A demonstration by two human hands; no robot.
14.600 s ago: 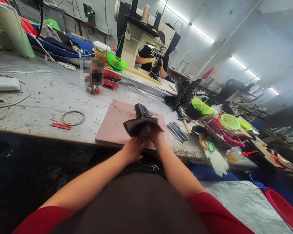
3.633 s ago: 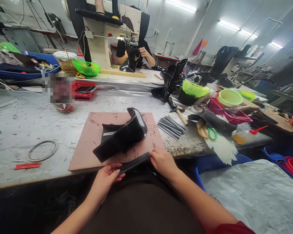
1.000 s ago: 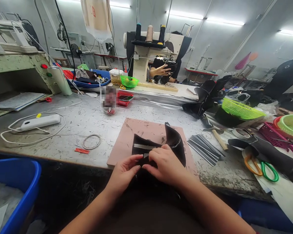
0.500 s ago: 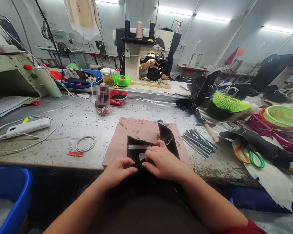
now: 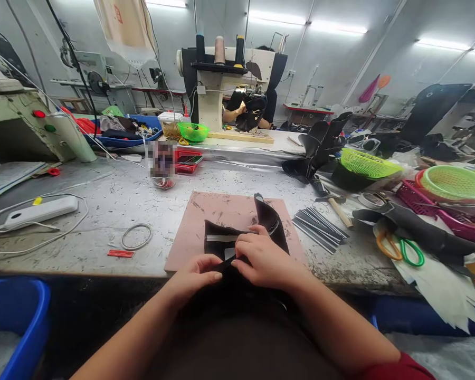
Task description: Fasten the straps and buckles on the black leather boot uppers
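A black leather-like piece (image 5: 217, 247) with a pale strip across it lies partly on the pink board (image 5: 190, 221), close to my body. My left hand (image 5: 200, 272) pinches its near edge between thumb and fingers. Right beside it, my right hand (image 5: 257, 256) grips the same edge, fingers bent over the piece. A curved part of the black material (image 5: 269, 216) stands up beyond my right hand. The material's lower portion hangs towards my lap and merges with dark clothing, so its outline there is hidden.
Grey-and-white strips (image 5: 320, 229), a hammer (image 5: 340, 212) and scissors (image 5: 411, 252) lie to the right. A metal ring (image 5: 136, 236) and a red strip (image 5: 121, 254) are at left. Behind the bench, a co-worker's hand (image 5: 241, 108) is at a sewing machine (image 5: 211, 100).
The camera view has shifted slightly. My hands keep their hold on the black piece, and its near edge between them looks a little more raised or folded.
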